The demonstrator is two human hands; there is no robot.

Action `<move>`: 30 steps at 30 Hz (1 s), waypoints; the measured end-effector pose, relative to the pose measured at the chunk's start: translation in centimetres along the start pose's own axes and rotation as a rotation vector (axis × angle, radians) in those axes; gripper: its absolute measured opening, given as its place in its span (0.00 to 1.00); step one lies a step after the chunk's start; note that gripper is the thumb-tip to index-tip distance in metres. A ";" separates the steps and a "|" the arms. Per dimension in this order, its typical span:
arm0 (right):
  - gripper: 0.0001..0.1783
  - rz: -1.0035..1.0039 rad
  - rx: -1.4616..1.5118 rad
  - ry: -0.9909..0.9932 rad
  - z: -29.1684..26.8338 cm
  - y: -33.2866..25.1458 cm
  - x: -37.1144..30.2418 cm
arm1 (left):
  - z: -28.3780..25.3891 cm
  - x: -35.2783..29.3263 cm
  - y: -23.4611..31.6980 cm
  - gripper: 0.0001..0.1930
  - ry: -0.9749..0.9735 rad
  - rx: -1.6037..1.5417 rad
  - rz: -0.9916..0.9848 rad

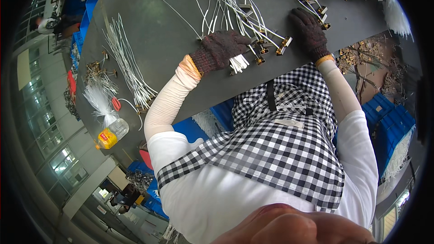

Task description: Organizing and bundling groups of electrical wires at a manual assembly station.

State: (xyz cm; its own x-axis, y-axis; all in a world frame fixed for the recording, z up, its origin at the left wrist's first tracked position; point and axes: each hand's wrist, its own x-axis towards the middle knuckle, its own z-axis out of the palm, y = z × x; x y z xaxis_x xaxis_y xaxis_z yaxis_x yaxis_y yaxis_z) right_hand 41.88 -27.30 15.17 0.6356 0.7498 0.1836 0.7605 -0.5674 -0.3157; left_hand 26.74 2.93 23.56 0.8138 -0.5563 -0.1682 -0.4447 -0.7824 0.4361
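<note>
My left hand [221, 50], in a dark knitted glove, is closed round a bundle of white wires [238, 64]. Their cut ends stick out below the fist, and the long strands fan away over the dark table. Several small brass-and-black metal parts [260, 60] on white leads lie just right of this fist. My right hand [310, 34], gloved alike, rests on the tabletop with its fingers stretched out and together. Beside its fingers are more wired metal parts [322, 11]; no held thing shows in it.
Another wire bundle [129, 63] lies on the left of the table [167, 22]. Near the left edge are a plastic bottle [113, 134] with white strands and red-handled scissors [116, 104]. Brass parts [361, 56] are heaped at right, above blue crates [384, 113].
</note>
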 end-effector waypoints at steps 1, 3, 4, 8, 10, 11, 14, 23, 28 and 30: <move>0.30 0.006 0.002 -0.003 -0.2 -0.1 0.1 | 0.3 0.0 -0.1 0.19 0.088 -0.057 -0.023; 0.30 0.013 0.004 -0.006 -0.2 0.0 0.0 | -0.4 0.2 -0.2 0.18 0.055 0.016 -0.014; 0.30 0.006 0.002 -0.006 -0.2 0.2 0.0 | -0.8 0.3 -0.2 0.17 0.021 0.090 -0.007; 0.30 0.000 -0.004 -0.010 -0.3 0.1 0.1 | 1.3 0.1 -1.8 0.17 0.221 -0.030 -0.052; 0.29 -0.007 -0.018 -0.005 -0.2 0.3 0.0 | -0.6 1.1 -1.0 0.18 -0.013 0.219 -0.014; 0.29 -0.014 -0.029 0.000 -0.1 0.4 -0.1 | -0.4 1.2 -1.2 0.18 -0.008 0.218 -0.011; 0.29 0.001 0.006 -0.006 0.2 0.2 0.1 | 0.4 0.9 -1.8 0.19 -0.184 0.177 -0.133; 0.28 0.003 -0.012 -0.009 0.3 0.3 -0.1 | -2.4 1.0 0.1 0.23 -0.296 0.292 -0.174; 0.29 -0.007 -0.014 0.003 0.6 0.5 0.0 | -2.3 2.2 0.5 0.22 -0.359 0.213 -0.242; 0.29 -0.011 -0.015 0.008 0.6 0.6 0.0 | -1.8 2.2 0.1 0.22 -0.359 0.220 -0.262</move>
State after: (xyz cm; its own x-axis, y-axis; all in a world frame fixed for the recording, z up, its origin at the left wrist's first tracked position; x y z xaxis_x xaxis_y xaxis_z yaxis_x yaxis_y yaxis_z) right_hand 42.23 -27.43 14.48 0.6279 0.7536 0.1947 0.7697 -0.5640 -0.2991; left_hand 29.15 2.16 24.84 0.7458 -0.3644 -0.5577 -0.3427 -0.9277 0.1479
